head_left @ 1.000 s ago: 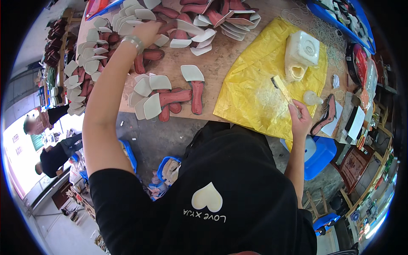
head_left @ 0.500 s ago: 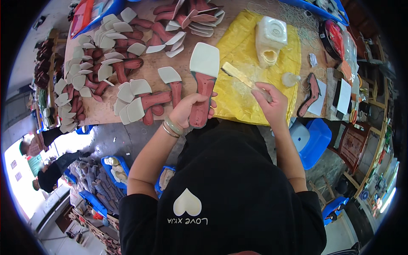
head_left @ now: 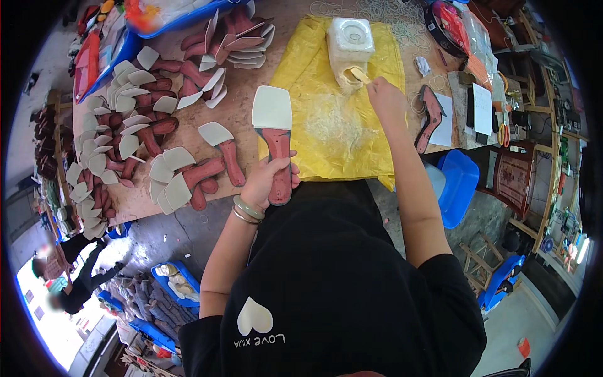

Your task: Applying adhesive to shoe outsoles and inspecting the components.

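My left hand [head_left: 260, 183] is closed round the heel end of a red-brown shoe insole [head_left: 280, 147]. A broad cream flap [head_left: 271, 108] covers its far end, which points away from me. Farther right, my right hand [head_left: 385, 99] pinches a flat pale glue brush [head_left: 360, 75]. Its far end is at the cut mouth of a white plastic jug [head_left: 350, 47], so the tip is hidden. The jug lies on a yellow plastic sheet [head_left: 301, 69] smeared with dried whitish residue. A single similar insole [head_left: 231, 162] rests just left of my left hand.
Several more flapped insoles [head_left: 149, 135] are heaped across the table's left side. A dark-edged red shoe piece [head_left: 431, 116] lies right of the yellow sheet, near white paper [head_left: 442, 129]. A blue tub [head_left: 463, 188] stands below the table's right edge. Tangled cord [head_left: 408, 25] lies at the back.
My right hand has moved forward, taking the brush from over the yellow sheet to the jug's mouth. My left hand still holds the insole. The whole view has shifted.
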Demonstrator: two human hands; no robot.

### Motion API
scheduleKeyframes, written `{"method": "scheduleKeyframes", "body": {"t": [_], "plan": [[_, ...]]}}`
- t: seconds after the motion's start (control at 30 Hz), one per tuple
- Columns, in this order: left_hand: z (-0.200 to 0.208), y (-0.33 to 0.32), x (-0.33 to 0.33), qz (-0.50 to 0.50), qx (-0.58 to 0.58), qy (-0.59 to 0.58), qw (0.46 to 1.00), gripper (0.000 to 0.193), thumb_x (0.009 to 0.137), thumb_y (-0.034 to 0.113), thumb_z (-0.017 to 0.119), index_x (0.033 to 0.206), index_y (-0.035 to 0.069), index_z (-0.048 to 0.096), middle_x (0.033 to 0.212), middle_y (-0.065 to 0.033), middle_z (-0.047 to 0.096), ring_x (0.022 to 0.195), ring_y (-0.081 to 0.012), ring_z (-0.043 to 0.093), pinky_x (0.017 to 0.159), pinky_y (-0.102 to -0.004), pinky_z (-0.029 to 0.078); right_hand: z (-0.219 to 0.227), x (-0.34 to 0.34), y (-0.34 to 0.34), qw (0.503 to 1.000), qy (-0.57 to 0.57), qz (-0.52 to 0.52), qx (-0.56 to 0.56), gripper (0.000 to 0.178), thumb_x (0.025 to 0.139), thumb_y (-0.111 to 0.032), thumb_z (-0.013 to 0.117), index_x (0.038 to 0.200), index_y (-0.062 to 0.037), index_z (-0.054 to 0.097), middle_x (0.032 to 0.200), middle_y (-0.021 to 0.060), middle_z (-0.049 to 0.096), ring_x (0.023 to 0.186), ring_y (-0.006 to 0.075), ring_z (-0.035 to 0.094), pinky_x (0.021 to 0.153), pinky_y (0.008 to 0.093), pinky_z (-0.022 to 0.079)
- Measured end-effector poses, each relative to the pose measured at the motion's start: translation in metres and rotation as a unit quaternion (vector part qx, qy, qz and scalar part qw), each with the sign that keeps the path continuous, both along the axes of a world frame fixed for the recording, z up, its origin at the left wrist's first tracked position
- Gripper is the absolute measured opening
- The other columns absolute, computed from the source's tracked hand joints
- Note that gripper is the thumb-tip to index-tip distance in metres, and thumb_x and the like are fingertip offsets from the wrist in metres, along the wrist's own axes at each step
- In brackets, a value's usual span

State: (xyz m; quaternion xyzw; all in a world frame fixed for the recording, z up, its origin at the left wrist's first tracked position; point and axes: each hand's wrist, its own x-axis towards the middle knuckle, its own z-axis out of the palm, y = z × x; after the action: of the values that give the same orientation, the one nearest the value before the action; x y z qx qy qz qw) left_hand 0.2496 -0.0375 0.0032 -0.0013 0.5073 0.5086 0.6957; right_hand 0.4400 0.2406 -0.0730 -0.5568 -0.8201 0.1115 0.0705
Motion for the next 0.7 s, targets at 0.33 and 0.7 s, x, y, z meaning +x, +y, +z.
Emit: {"method": "scheduleKeyframes", "body": {"t": [0.33, 0.7], "plan": [[-0.009, 0.013, 0.003, -0.025, 0.002, 0.005, 1.000, 0.037, 0.091, 0.020, 0.054, 0.121, -0.001, 0.050, 0.084, -0.0096, 0.063, 0.070, -0.0187, 0.062, 0.066, -0.0311, 0.054, -0.012, 0.011, -0.013, 0.999, -0.029, 0.036, 0.006, 0.026, 0.087, -0.030, 0.053, 0.083, -0.0060, 0.061, 0.072, 0.0164, 0.066, 0.069, 0.0334, 0.066, 0.061, 0.0464, 0.050], [0.000, 0.030, 0.006, -0.091, -0.002, -0.031, 0.995, 0.037, 0.091, 0.021, 0.054, 0.121, -0.001, 0.053, 0.082, -0.0067, 0.061, 0.068, -0.0159, 0.062, 0.061, -0.0284, 0.052, 0.057, 0.005, -0.109, 0.936, 0.301, 0.158, -0.090, 0.019, 0.083, -0.025, 0.068, 0.093, -0.0088, 0.067, 0.078, 0.0107, 0.067, 0.066, 0.0268, 0.065, 0.060, 0.0346, 0.051]]}}
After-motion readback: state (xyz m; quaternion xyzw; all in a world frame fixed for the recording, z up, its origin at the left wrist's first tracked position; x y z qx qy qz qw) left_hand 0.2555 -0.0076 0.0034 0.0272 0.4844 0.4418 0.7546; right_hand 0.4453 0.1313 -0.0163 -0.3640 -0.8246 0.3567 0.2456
